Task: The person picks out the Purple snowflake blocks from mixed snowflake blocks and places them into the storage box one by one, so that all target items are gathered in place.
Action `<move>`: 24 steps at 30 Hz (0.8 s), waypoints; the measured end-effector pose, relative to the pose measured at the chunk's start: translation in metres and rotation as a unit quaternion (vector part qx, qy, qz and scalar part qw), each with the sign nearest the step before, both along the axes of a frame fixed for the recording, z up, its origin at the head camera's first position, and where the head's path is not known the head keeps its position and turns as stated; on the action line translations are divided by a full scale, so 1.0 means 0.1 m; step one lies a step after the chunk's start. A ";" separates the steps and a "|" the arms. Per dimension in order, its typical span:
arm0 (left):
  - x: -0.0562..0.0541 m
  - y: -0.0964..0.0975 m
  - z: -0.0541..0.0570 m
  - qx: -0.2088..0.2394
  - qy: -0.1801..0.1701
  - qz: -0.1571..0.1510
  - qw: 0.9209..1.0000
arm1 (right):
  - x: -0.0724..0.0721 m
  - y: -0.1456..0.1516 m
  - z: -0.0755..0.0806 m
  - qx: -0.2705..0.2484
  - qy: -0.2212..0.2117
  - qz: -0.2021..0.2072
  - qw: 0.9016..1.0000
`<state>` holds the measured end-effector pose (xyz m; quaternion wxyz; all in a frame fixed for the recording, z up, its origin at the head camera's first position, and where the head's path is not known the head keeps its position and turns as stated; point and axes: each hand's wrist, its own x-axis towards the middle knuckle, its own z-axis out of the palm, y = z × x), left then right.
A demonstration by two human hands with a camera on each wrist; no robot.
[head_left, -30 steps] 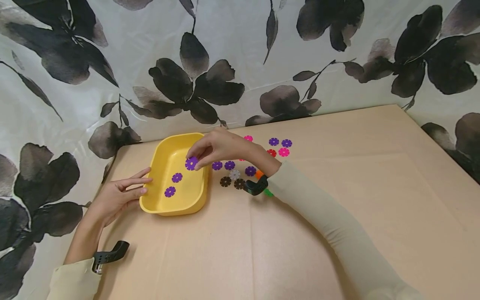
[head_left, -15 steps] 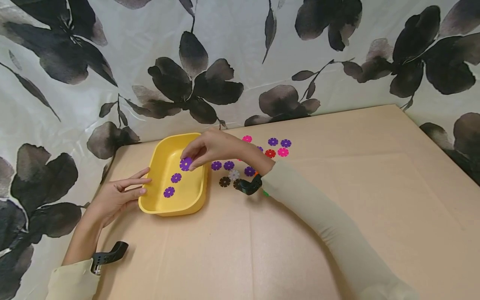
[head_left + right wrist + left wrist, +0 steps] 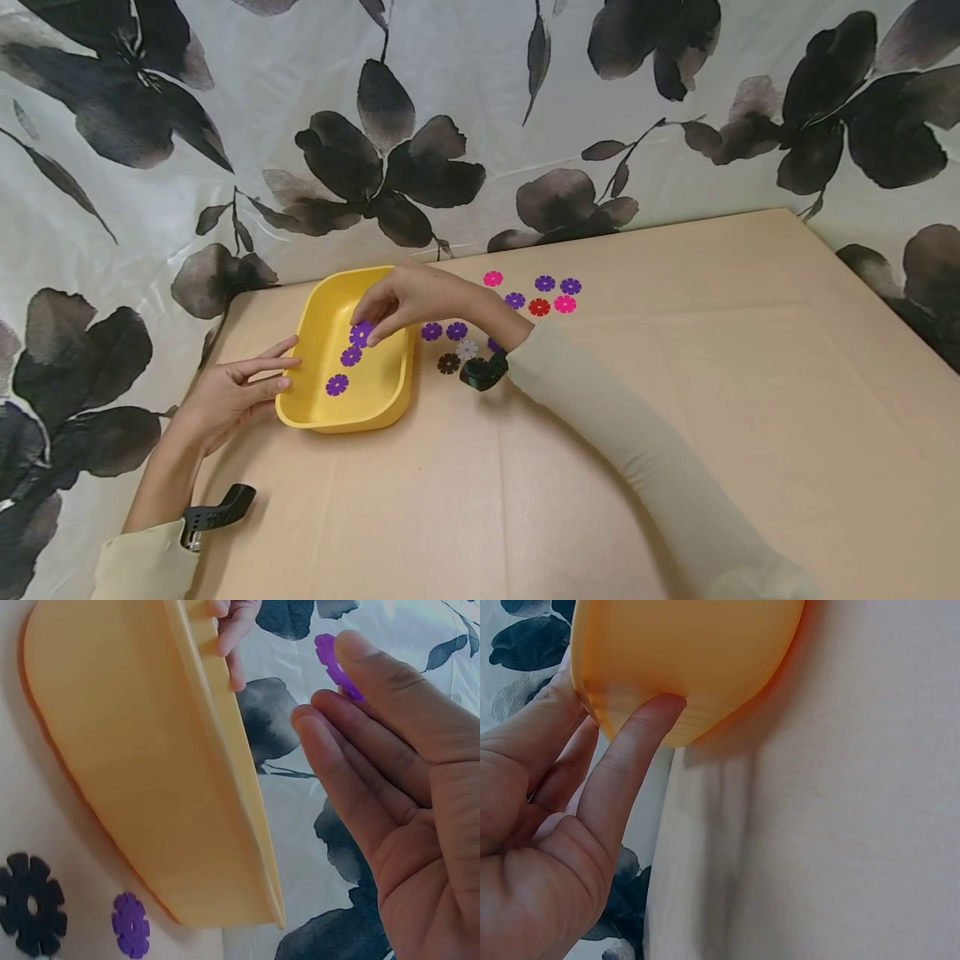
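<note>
My right hand [image 3: 420,296] pinches a purple interlocking disc [image 3: 360,334], flower-shaped with notched edges, over the yellow tray [image 3: 372,398]. In the right wrist view that purple disc [image 3: 330,660] sits between thumb and index finger, above the tray's rim. Two more purple discs [image 3: 337,384] lie on the tray floor, the upper one just below the held disc. My left hand [image 3: 234,393] touches the tray's left side with extended fingers. In the left wrist view its thumb [image 3: 641,735] presses along the outer wall.
Several loose discs lie right of the tray: purple, a pink disc [image 3: 492,278], a red disc [image 3: 539,307], a white disc [image 3: 467,349] and a black disc [image 3: 448,363]. My right forearm covers some of them. A flowered sheet [image 3: 525,150] hangs behind the table [image 3: 420,517].
My right hand has moved left and slightly down inside the tray area, carrying the purple disc close to the upper disc lying there. My left hand stays at the tray's side.
</note>
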<state>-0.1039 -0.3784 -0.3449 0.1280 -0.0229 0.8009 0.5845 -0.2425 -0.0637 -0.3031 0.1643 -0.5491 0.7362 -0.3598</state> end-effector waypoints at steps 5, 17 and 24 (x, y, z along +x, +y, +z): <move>-0.01 0.00 -0.01 0.012 0.002 -0.002 1.000 | -0.02 -0.09 0.01 0.012 -0.018 0.005 1.000; -0.03 -0.03 0.00 0.024 -0.004 -0.006 1.000 | -0.06 -0.30 -0.01 0.038 -0.026 0.026 0.999; -0.08 -0.04 0.03 0.011 -0.013 -0.006 1.000 | -0.15 -0.39 0.05 0.033 -0.027 0.031 0.999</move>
